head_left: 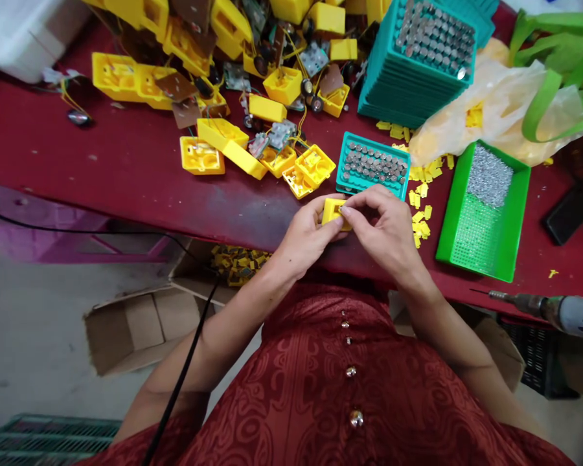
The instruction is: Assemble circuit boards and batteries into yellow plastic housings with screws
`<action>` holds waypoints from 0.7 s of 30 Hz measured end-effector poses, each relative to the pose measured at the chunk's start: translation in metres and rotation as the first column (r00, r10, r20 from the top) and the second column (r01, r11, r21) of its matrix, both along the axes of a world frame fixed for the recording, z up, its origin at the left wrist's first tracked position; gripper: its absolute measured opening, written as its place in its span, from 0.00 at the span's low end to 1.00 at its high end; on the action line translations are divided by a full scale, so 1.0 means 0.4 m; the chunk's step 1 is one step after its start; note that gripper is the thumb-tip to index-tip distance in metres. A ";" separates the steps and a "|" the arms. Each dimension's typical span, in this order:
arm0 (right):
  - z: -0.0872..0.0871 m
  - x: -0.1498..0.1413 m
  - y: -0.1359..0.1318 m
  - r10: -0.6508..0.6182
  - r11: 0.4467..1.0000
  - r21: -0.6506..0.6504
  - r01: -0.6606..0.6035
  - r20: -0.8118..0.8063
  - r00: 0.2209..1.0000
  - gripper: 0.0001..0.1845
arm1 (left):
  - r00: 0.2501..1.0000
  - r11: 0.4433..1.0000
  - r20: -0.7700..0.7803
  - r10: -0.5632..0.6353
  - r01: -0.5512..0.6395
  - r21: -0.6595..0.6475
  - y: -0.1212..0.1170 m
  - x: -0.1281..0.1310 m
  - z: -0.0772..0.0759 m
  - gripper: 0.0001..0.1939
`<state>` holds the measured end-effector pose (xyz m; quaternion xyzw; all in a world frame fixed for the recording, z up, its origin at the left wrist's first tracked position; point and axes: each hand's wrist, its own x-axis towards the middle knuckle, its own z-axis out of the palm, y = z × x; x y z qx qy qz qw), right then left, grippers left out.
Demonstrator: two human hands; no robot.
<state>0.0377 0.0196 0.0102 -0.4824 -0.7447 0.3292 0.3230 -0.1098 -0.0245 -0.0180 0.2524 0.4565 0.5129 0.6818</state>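
My left hand (307, 232) is closed around a small yellow plastic case (331, 211), held just above the table's near edge. The fingers of my right hand (383, 226) pinch together at the case's right side; whether a small part sits between them is hidden. Right behind my hands lies a teal tray (346, 169) with rows of small round metal button cells (375, 160). To the left of it are opened yellow cases (315, 166) showing inner compartments. Beside my right hand, small flat yellow plastic pieces (420, 226) are scattered.
A green basket (486, 249) of tiny silver screws (490, 175) stands at right, near an electric screwdriver (554, 309). Behind are stacked teal trays (393, 97) and a plastic bag (500, 116). Yellow cases with wired circuit boards (282, 133) fill the back. Below are cardboard boxes (140, 323).
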 end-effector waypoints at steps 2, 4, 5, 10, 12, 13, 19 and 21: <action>-0.004 0.009 0.015 -0.026 1.000 -0.019 0.024 -0.078 0.997 0.06 | 0.999 1.000 -0.038 0.016 -0.016 -0.006 0.002 -0.003 0.003 0.19; -0.006 0.017 0.040 -0.056 0.997 -0.062 0.047 -0.150 0.987 0.06 | 0.998 0.999 -0.056 0.033 -0.034 -0.025 0.006 -0.008 0.008 0.20; -0.007 0.020 0.055 -0.063 0.997 -0.061 0.055 -0.144 0.988 0.05 | 0.997 0.998 -0.060 0.044 -0.046 -0.033 0.008 -0.012 0.011 0.20; -0.031 0.000 0.125 -0.014 0.972 0.226 -0.058 0.308 0.951 0.07 | 0.994 0.994 -0.058 0.088 -0.091 -0.067 0.012 -0.024 0.024 0.21; -0.051 -0.016 0.141 -0.034 0.962 0.259 -0.090 0.439 0.898 0.10 | 0.995 0.993 -0.051 0.085 -0.089 -0.078 0.010 -0.028 0.024 0.21; -0.061 -0.022 0.147 -0.043 0.963 0.254 -0.091 0.477 0.878 0.11 | 0.996 0.993 -0.046 0.082 -0.085 -0.081 0.009 -0.029 0.024 0.21; -0.059 -0.025 0.151 -0.010 0.969 0.228 -0.097 0.428 0.904 0.12 | 0.998 0.995 -0.028 0.057 -0.059 -0.085 0.007 -0.033 0.022 0.21; -0.029 -0.020 0.128 0.043 0.977 0.186 -0.102 0.297 0.954 0.09 | 0.998 0.995 -0.031 0.059 -0.062 -0.083 0.009 -0.032 0.022 0.21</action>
